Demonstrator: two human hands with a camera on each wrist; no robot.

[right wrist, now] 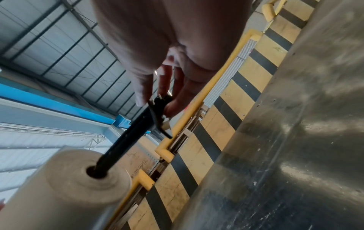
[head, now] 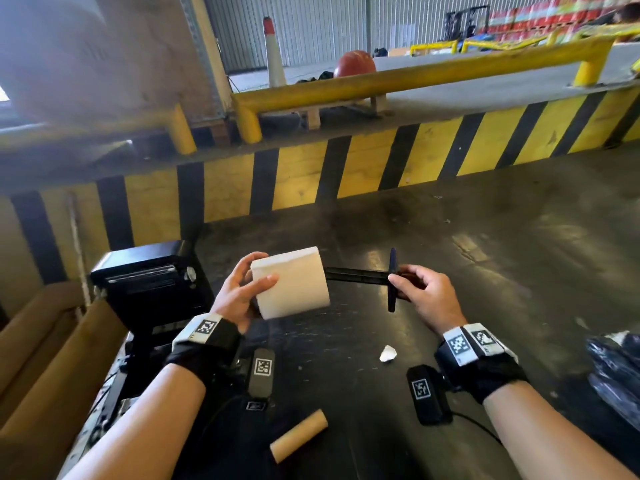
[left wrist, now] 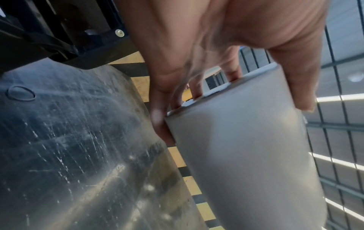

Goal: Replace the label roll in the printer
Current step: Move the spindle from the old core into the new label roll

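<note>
Both grips firm: left hand wrapping label roll, right hand pinching spindle; keep spindle centred in core, push straight.

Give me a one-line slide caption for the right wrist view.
Right hand feeds the black spindle into the core of the white label roll.

Count, with places given from the black box-shaped label printer, 1 unit.
White paper label rolls: 1, right of the printer.
Black plastic spindles with a flat end flange: 1, right of the printer, beyond the roll.
Bare brown cardboard cores: 1, nearer the camera than the printer.
Crumpled white paper scraps: 1, to the printer's right.
Hands: 2, left hand and right hand, both right of the printer.
</note>
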